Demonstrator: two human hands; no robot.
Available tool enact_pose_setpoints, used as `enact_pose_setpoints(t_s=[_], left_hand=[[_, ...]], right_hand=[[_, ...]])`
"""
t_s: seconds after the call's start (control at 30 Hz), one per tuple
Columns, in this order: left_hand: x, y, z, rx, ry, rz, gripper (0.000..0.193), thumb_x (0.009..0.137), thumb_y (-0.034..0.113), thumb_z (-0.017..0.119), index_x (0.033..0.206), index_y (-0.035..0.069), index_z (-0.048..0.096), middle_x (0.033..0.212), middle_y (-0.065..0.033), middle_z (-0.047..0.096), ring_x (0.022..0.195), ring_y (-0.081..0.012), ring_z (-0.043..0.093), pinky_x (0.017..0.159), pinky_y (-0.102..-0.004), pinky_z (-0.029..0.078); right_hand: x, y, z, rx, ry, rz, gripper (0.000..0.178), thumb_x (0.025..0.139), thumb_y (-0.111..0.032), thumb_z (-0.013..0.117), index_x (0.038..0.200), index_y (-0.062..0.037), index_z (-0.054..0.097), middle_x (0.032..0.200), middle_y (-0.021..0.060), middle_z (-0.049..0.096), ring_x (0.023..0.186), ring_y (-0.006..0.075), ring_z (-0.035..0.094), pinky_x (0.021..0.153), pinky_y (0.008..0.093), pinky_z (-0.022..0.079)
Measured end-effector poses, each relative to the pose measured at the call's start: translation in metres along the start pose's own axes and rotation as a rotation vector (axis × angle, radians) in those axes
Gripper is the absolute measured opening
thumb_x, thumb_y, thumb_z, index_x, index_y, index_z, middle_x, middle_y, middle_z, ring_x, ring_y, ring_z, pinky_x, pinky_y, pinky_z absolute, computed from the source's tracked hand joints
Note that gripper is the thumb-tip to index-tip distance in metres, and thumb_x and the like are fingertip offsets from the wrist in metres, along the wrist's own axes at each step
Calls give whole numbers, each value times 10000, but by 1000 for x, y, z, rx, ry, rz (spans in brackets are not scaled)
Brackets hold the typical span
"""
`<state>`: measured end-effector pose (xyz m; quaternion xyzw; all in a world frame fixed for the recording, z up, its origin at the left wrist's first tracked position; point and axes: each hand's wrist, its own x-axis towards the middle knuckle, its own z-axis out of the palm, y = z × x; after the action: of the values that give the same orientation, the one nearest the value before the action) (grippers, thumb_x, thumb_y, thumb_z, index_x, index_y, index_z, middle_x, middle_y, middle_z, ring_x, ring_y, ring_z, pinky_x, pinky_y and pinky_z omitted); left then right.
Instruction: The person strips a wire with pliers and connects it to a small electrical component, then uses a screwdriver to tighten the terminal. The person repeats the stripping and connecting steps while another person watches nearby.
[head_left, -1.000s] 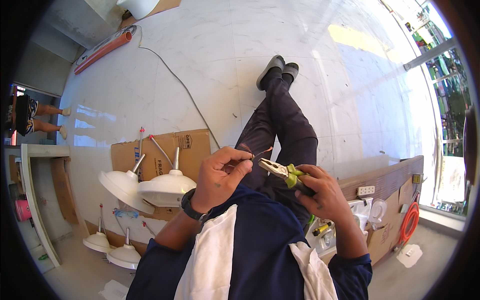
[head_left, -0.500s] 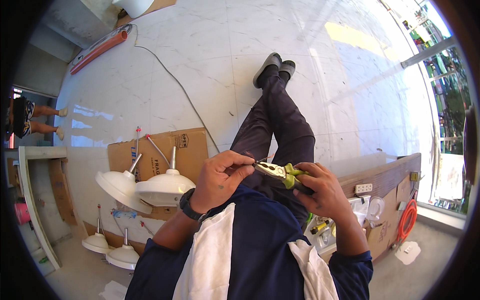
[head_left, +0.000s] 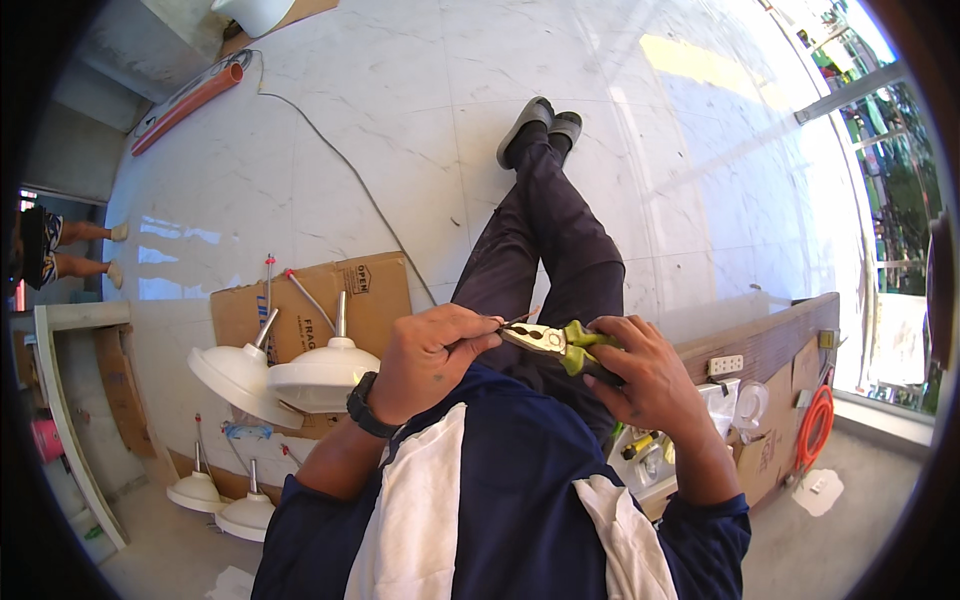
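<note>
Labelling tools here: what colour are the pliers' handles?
Pliers' handles: yellow-green with black, best seen in the head view.

Large pale tiles with thin grey veining cover the glossy floor (head_left: 380, 125), their joints bowing toward the rim of the view. Grey, plain walls (head_left: 75, 150) stand at the upper left, above a dark doorway (head_left: 85, 212). Below it, at the left edge, is a pale open-fronted unit (head_left: 80, 317). Along the right side, tall glazing (head_left: 895, 170) crossed by a grey bar (head_left: 852, 94) shows greenery outside, with a pale sill (head_left: 885, 427) beneath. Strong daylight whitens the tiles nearby, a yellowish patch (head_left: 705, 72) lies toward the top, and bluish-white reflections (head_left: 178, 232) gleam near the doorway.
</note>
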<state>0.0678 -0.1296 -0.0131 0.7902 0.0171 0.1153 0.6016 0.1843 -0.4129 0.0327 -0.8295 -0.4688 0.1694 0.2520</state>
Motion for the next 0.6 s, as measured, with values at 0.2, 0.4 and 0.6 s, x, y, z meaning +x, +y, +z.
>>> enact_pose_setpoints(t_s=[0.2, 0.4, 0.6], left_hand=[[-1, 2, 0, 48, 17, 3, 192, 872, -60, 829, 1053, -5, 797, 987, -139, 796, 833, -206, 757, 736, -297, 585], [-3, 8, 8, 319, 89, 129, 262, 870, -53, 827, 1111, 16, 751, 1033, -139, 785, 880, -266, 782, 751, -346, 624], [-1, 1, -2, 329, 59, 232, 235, 858, -25, 829, 1058, 30, 718, 1025, -96, 767, 831, -273, 771, 685, -344, 611]], right_hand=[[1, -3, -1, -21, -4, -1, 272, 803, -157, 810, 1031, -49, 709, 1285, 155, 635, 1142, 351, 626, 970, 466, 508], [2, -14, 0, -195, 69, -7, 308, 747, -149, 854, 983, -40, 688, 1276, 177, 640, 1117, 383, 641, 985, 497, 524], [5, -21, -6, -275, 64, -22, 359, 664, -151, 873, 953, -46, 688, 1277, 162, 629, 1133, 373, 638, 1006, 502, 516]])
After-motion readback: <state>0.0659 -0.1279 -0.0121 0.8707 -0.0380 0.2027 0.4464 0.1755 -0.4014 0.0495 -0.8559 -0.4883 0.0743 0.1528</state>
